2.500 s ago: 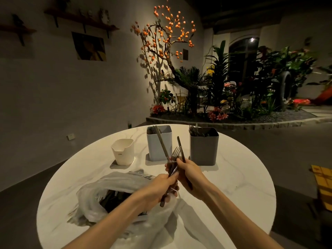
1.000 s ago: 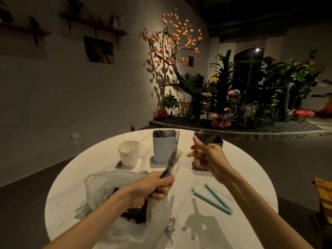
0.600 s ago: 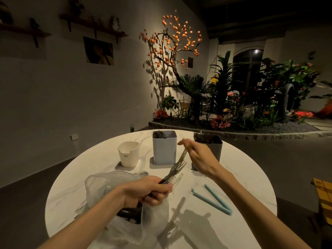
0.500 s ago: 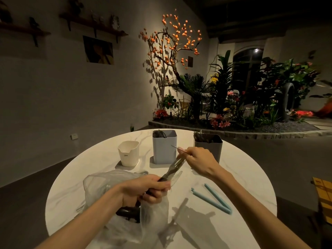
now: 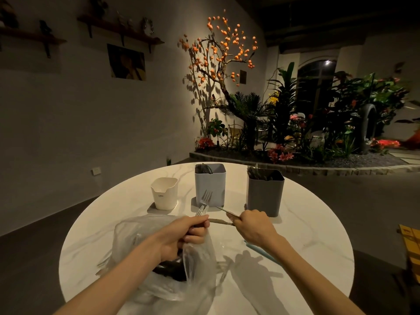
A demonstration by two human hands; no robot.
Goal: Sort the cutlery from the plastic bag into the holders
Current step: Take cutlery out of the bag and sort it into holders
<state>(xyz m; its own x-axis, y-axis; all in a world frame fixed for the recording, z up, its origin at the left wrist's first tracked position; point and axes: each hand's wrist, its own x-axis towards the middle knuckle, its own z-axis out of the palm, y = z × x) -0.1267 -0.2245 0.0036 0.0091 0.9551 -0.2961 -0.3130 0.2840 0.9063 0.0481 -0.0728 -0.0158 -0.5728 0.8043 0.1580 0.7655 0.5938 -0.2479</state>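
Note:
My left hand (image 5: 181,237) grips the handles of forks (image 5: 204,202) above the clear plastic bag (image 5: 145,242); their tines point up in front of the light blue holder (image 5: 210,187). My right hand (image 5: 254,226) pinches a thin piece of cutlery (image 5: 225,211) that points left toward the forks; I cannot tell what kind it is. A second slim piece (image 5: 219,222) lies level between the two hands. The dark grey holder (image 5: 265,193) holds several pieces, the light blue one holds some too, and the small white holder (image 5: 164,193) shows nothing inside. Dark cutlery (image 5: 170,269) lies in the bag.
The round white marble table (image 5: 306,235) carries the three holders in a row at the back. Light blue sticks (image 5: 261,253) lie on the table under my right wrist. A planter bed with a lit tree stands behind the table. Something yellow sits at the right edge.
My right hand came back from the dark grey holder to the left hand's bundle and took a thin piece, drawing it to the right. The left hand kept hold of the forks.

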